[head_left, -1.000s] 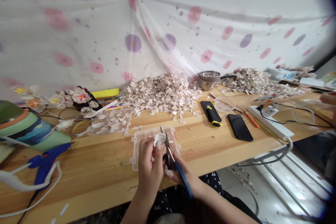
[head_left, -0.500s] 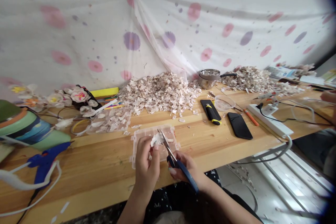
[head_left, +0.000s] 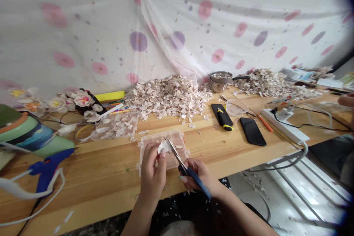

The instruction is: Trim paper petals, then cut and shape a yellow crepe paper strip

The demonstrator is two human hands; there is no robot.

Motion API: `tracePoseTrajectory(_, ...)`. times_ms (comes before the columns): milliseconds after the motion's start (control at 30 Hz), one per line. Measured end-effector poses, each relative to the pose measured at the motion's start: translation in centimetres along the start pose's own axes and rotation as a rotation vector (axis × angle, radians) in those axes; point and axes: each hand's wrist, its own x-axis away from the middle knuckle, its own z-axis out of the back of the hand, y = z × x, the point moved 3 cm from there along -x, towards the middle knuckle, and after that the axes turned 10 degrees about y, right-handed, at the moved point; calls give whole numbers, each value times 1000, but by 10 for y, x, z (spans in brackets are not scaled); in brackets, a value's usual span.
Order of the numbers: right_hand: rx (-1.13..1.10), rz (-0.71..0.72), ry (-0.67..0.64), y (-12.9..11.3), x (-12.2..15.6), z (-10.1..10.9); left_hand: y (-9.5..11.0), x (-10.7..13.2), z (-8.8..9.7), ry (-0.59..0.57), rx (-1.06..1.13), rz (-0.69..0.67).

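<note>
Between the thumb and fingers of my left hand (head_left: 153, 171) is a thin, pale petal-like flake (head_left: 163, 147), its free edge pointing up and right. My right hand (head_left: 199, 177) grips scissors (head_left: 177, 156) with dark blue handles, the steel blades slanting up to the left. The blade tips are at the flake's right side; whether they touch it I cannot tell. Under both hands on the wooden table lies a clear compartmented plastic box (head_left: 172, 164), partly covered by my left hand.
A large heap of similar flakes (head_left: 171, 96) lies behind the box. To the right are a black phone (head_left: 252, 131), yellow-black pliers (head_left: 223, 118), a clear dish (head_left: 236, 107) and a power strip (head_left: 284, 125). A blue glue gun (head_left: 47, 169) lies left. Another person's hand (head_left: 346, 100) shows far right.
Both hands keep their grips. The scissors have shifted slightly against the flake, with the handles a little lower and further right. My left hand has moved slightly left.
</note>
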Motion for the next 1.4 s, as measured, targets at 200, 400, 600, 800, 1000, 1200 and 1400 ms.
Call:
tracePoseTrajectory(200,32,-38,25,-1,0,6,-2,-1,1,-22,5,30)
tracePoseTrajectory(400,51,-64,50,3,0,10,-5,-1,1,-39,33,78)
tracePoseTrajectory(600,112,-70,52,6,0,15,-7,-1,-1,-24,69,146)
tracePoseTrajectory(800,173,-89,64,8,-1,19,-12,-1,-1,-60,77,170)
tracePoseTrajectory(1000,183,-104,83,1,1,16,-20,-2,1,-94,73,194)
tracePoseTrajectory(1200,121,-122,73,6,0,13,-24,-3,4,-131,100,237)
tracePoseTrajectory(1400,9,41,173,1,-3,15,-32,0,6,-424,226,347)
